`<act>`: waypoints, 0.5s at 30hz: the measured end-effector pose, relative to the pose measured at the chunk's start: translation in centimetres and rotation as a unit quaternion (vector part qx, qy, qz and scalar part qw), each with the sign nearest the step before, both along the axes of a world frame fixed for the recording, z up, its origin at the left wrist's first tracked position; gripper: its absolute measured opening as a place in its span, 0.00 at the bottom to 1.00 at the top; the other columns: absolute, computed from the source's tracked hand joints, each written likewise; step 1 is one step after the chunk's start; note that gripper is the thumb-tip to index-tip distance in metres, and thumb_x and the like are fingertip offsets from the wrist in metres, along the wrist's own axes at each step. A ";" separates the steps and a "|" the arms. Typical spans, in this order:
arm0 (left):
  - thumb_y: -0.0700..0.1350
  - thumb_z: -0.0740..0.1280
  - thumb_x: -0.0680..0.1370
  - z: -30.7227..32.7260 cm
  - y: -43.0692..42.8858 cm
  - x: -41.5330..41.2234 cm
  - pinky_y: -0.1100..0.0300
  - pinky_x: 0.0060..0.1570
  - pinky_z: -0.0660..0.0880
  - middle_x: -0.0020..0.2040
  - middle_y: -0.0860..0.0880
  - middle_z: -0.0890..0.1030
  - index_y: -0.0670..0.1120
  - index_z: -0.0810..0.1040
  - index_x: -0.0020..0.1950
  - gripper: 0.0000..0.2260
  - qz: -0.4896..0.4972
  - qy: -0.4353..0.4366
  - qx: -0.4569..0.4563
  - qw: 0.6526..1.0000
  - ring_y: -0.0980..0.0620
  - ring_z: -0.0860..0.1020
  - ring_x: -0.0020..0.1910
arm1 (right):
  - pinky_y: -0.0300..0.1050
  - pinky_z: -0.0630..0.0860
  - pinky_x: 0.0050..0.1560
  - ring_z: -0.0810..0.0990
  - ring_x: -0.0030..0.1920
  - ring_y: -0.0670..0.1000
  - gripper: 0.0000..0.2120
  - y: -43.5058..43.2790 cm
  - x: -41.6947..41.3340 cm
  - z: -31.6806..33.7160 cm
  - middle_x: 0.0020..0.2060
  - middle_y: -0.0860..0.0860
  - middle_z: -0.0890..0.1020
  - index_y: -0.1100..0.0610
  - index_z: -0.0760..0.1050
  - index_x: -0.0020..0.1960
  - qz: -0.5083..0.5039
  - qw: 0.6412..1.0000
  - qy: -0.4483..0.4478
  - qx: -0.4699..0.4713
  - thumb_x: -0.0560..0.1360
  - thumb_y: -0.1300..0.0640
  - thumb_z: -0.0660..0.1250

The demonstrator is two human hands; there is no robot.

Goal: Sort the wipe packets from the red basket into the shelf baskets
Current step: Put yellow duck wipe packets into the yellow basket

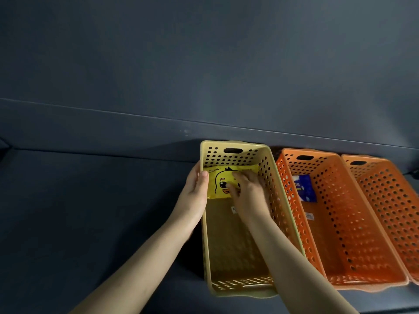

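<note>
Yellow duck packet [221, 182] lies in the yellow basket [238, 286] under my right grip [247, 191], fingers seemingly flat. Left grip [195, 184] clasps the basket's wall.

Right hand [246, 191] on duck packet [218, 182] inside yellow basket [242, 287]

Perforated plastic yellow basket [235, 288]; glossy, seemingly plastic-film duck packet [221, 184].
</note>
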State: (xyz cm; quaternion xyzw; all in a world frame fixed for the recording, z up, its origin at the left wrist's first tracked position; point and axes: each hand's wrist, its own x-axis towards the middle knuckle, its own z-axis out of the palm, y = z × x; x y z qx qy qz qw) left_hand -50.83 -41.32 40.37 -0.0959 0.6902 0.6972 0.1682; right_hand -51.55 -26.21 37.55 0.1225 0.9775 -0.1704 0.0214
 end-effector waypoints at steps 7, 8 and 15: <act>0.57 0.52 0.82 -0.5 -0.2 -0.2 0.62 0.58 0.66 0.67 0.58 0.74 0.60 0.62 0.75 0.20 -0.015 0.012 -0.015 1.000 0.58 0.72 0.64 | 0.53 0.51 0.77 0.53 0.77 0.52 0.27 -0.9 -0.1 -1.5 0.77 0.48 0.58 0.45 0.61 0.76 -0.018 0.996 -0.043 -0.082 0.79 0.42 0.61; 0.57 0.52 0.82 -0.6 -0.1 -0.2 0.61 0.59 0.66 0.66 0.58 0.73 0.59 0.62 0.75 0.20 -0.016 0.014 -0.016 1.000 0.57 0.71 0.65 | 0.54 0.50 0.77 0.52 0.77 0.53 0.28 -1.0 0.0 -1.5 0.77 0.47 0.58 0.44 0.60 0.76 -0.018 0.996 -0.044 -0.081 0.78 0.41 0.61; 0.53 0.53 0.83 -0.9 0.0 -0.4 0.64 0.62 0.69 0.68 0.55 0.74 0.55 0.63 0.76 0.20 -0.009 0.032 -0.017 0.999 0.57 0.72 0.66 | 0.52 0.57 0.74 0.59 0.75 0.53 0.29 -0.8 -0.5 -1.6 0.75 0.46 0.61 0.44 0.61 0.74 -0.014 0.996 -0.035 -0.077 0.76 0.40 0.64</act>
